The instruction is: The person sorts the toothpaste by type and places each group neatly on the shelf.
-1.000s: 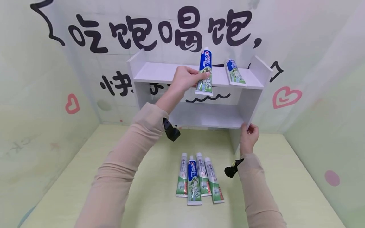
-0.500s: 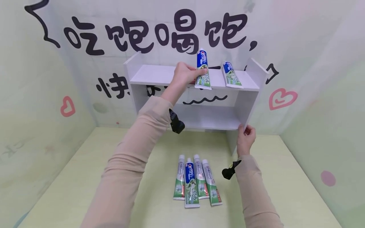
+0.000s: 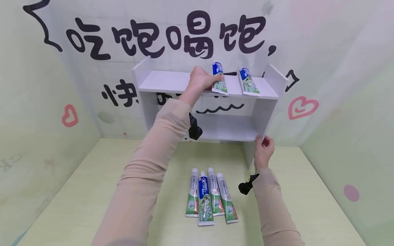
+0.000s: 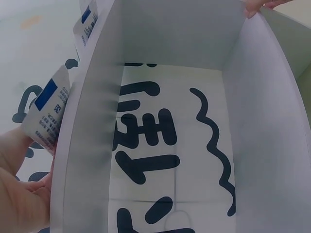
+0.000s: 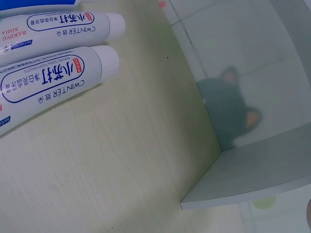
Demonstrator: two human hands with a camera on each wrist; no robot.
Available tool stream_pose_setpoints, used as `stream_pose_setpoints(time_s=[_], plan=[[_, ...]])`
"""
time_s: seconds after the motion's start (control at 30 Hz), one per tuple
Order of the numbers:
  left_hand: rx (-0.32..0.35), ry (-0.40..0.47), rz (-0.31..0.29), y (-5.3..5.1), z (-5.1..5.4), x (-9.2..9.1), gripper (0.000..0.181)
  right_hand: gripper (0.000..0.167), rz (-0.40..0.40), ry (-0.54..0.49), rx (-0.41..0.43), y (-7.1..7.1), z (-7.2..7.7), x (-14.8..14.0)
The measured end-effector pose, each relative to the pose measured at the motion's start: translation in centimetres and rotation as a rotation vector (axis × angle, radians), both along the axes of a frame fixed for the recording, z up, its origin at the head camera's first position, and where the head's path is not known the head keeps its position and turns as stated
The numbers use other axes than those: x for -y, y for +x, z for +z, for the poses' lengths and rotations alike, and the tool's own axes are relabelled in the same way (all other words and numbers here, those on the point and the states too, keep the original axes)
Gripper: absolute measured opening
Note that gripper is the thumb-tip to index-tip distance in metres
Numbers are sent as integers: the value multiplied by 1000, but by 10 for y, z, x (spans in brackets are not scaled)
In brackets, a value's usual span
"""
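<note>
Toothpaste tube [image 3: 219, 82] in blue and green is pinched by the left hand [image 3: 201, 80] at the top board [image 3: 167, 80] of a white shelf [image 3: 142, 76], to the left of a matching tube [image 3: 248, 82] lying there. The right hand [image 3: 264, 150] grips the shelf's right side panel [image 3: 267, 114]. On the table [image 3: 123, 191], another blue-and-green tube [image 3: 205, 201] lies among three white-and-green tubes [image 3: 226, 198].

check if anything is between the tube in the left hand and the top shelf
Nothing visible is in between: the left hand holds the toothpaste tube at the front edge of the top shelf, and the second tube lies to its right, across a gap. Shelf contact is unclear.
</note>
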State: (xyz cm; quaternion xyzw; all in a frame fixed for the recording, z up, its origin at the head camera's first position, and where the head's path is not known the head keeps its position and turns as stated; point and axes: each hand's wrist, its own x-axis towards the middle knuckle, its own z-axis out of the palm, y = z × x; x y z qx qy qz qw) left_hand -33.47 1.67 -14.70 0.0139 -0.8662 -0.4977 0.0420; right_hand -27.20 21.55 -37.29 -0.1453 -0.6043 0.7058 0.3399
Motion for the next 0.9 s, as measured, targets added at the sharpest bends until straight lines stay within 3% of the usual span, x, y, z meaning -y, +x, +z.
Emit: stream_pose_setpoints(time_s=[0.17, 0.37, 0.57, 0.8, 0.9], plan=[[-70, -104, 3, 0, -2, -1, 45, 9, 3, 2, 14, -3, -2, -1], [-130, -90, 20, 1, -7, -3, 35, 10, 2, 0, 16, -16, -18, -8], [-154, -118, 32, 0, -11, -3, 35, 10, -19, -5, 13, -18, -24, -8], [-313, 50, -8, 4, -15, 7, 41, 8, -28, -4, -1, -19, -23, -5], [-337, 125, -50, 11, -15, 11, 42, 8, -31, -6, 1, -18, -21, -7]])
